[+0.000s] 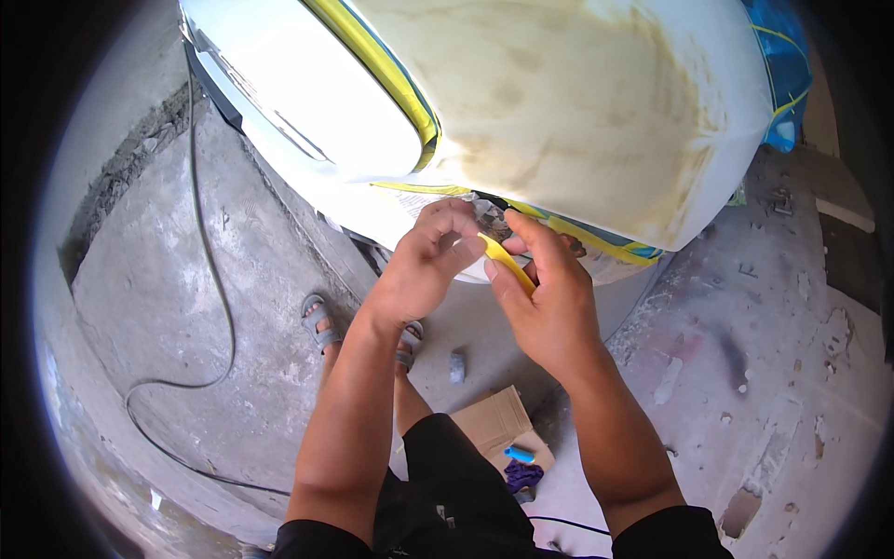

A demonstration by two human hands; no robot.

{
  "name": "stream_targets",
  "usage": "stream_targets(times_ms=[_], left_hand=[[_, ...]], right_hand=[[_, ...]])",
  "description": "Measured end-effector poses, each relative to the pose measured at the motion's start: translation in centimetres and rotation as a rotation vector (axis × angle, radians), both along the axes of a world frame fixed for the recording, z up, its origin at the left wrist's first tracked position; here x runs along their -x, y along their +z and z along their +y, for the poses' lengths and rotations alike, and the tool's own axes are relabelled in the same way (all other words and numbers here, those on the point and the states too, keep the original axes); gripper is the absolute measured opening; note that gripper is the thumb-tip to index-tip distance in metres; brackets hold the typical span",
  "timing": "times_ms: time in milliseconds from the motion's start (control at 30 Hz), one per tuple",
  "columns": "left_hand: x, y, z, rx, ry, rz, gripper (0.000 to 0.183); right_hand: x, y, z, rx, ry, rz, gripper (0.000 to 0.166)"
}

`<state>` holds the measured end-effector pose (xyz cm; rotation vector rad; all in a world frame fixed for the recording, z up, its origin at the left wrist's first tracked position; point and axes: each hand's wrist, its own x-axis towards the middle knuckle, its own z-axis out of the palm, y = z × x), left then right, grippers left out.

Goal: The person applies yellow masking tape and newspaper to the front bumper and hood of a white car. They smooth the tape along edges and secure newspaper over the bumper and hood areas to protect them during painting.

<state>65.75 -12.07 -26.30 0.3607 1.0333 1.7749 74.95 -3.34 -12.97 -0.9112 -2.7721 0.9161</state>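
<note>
My right hand [552, 300] grips a narrow yellow piece [513, 265] between thumb and fingers; it looks like a roll of masking tape seen from its edge. At the upper end of that piece, my left hand [422, 262] has thumb and forefinger pinched together against it. Both hands are close to a white car body [559, 105], whose panel carries uneven beige patches. Just beyond my fingers, a lower opening in the bodywork is edged with yellow and teal masking tape [594, 234]. Printed paper [422, 202] covers part of it, and my hands hide some of this spot.
Yellow tape [412, 105] borders a bright white panel at upper left. Blue plastic sheeting [786, 77] hangs at the car's right. A cable [209, 258] snakes over the concrete floor. By my legs lie a cardboard piece [496, 419], a blue item [519, 454] and a purple cloth [524, 476].
</note>
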Motion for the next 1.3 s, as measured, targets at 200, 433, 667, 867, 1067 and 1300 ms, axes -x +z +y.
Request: stream_targets(times_ms=[200,433,667,867,1067,1300], left_hand=[[-1.3,0.2,1.6,0.125,0.247,0.068,0.008],[-2.4,-0.4,4.2,0.35,0.473,0.164,0.014],[-2.9,-0.1,6.0,0.4,0.62,0.158,0.017],[-2.3,-1.1,5.8,0.272,0.623,-0.158,0.02],[-3.1,-2.0,6.4,0.207,0.694,-0.124,0.022],[-3.7,-1.5,7.1,0.219,0.798,-0.123,0.02]], right_hand=[[-2.5,1.8,2.4,0.084,-0.037,-0.119,0.036],[-4.2,2.1,5.1,-0.398,0.194,-0.316,0.034],[-4.6,0.8,6.1,-0.707,0.294,-0.269,0.037],[-4.8,0.6,6.5,-0.761,0.344,-0.291,0.036],[-5.0,0.0,6.4,-0.791,0.364,-0.266,0.041],[-5.3,1.6,6.6,-0.65,0.702,-0.179,0.042]])
